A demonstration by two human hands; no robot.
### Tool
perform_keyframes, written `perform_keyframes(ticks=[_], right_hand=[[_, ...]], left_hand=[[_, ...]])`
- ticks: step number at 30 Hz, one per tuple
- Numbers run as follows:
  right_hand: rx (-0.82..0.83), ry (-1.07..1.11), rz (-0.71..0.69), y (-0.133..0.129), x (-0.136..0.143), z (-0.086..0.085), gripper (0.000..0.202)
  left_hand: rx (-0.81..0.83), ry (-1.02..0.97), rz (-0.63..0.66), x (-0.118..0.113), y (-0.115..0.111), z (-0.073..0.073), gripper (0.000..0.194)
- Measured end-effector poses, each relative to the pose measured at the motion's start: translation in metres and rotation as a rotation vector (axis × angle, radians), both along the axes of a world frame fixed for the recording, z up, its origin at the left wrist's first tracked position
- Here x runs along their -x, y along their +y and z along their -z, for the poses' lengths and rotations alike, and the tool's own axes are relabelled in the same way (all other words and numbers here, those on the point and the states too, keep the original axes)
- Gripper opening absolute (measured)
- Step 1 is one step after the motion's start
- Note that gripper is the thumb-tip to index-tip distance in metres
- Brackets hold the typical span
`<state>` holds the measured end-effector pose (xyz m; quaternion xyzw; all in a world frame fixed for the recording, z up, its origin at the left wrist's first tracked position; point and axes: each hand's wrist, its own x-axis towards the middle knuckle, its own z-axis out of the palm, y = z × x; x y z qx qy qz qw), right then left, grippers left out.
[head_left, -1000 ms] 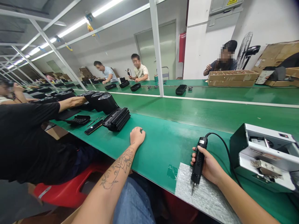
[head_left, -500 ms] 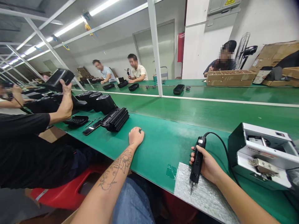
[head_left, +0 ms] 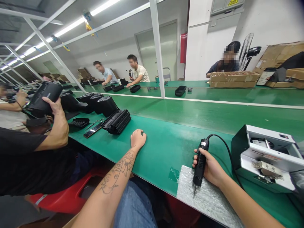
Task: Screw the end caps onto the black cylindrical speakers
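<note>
My right hand [head_left: 210,167] is wrapped round a black electric screwdriver [head_left: 200,163]. Its bit points down over a sheet of bubble wrap [head_left: 186,185] at the table's front edge, and a cable leaves its top end. My left hand [head_left: 138,139] rests on the green table mat [head_left: 161,148] with its fingers curled in. A small dark spot shows by those fingers; what they hold, if anything, I cannot make out. The nearest thing to that hand is a black ribbed plastic housing [head_left: 117,122], lying to its left and apart from it.
A white and black machine [head_left: 266,161] stands to the right. Left of the housing lie a phone [head_left: 93,130] and a black tray-like part [head_left: 80,123]. A co-worker at my left holds a black case [head_left: 45,98]. Across the green belt [head_left: 209,112], people sit near cardboard boxes [head_left: 234,79].
The co-worker on my left has lowered the black case and moved it left. Across the belt, one person's arm and a black part have shifted left. My hands have stayed put.
</note>
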<state>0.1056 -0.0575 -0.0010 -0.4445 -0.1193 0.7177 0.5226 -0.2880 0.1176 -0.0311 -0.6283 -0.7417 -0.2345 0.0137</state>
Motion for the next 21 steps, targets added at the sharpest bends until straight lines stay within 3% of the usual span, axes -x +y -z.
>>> perform_keyframes(ticks=[21], right_hand=[[0.01,0.007,0.022,-0.002,0.0031,-0.007,0.022]], left_hand=[[0.005,-0.015,-0.003,0.0007,0.001,0.0004,0.025]])
